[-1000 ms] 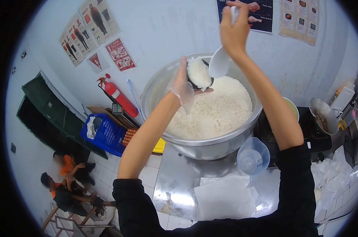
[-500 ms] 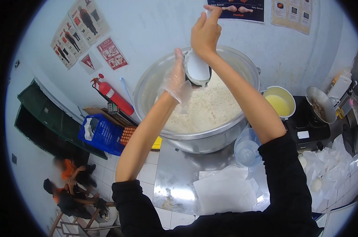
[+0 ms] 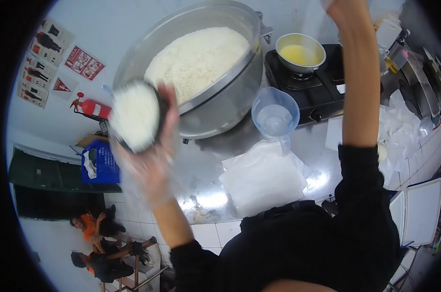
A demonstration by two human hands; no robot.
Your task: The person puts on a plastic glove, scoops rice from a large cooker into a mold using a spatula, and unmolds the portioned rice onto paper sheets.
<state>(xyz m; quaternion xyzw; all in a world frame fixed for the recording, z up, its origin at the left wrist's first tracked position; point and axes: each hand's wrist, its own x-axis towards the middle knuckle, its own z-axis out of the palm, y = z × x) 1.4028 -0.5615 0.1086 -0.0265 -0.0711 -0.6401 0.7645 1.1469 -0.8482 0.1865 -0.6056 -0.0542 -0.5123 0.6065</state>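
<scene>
My left hand (image 3: 154, 168), in a clear plastic glove, grips a small black bowl (image 3: 161, 114) from below and the side. A blurred, rounded mound of white rice (image 3: 134, 114) fills the bowl. Both are just left of the large metal pot (image 3: 220, 109), which holds a lot more cooked rice (image 3: 198, 56). Up at the top right edge, my right hand (image 3: 344, 12) is mostly cut off by the frame; its fingers and anything in them are hidden. A stack of white paper sheets (image 3: 264, 177) lies on the steel table (image 3: 196, 170).
A clear plastic jug (image 3: 276, 117) of water stands between pot and paper. Behind it, a pan of yellow liquid (image 3: 300, 51) sits on a black gas stove (image 3: 298, 92). Crumpled white paper (image 3: 398, 126) lies right. Two people (image 3: 101, 243) sit at lower left, beyond a blue crate (image 3: 101, 165).
My left hand has moved left and down from above the pot with the rice bowl. My right hand has swung far right, away from the bowl; the white textured paddle has left view.
</scene>
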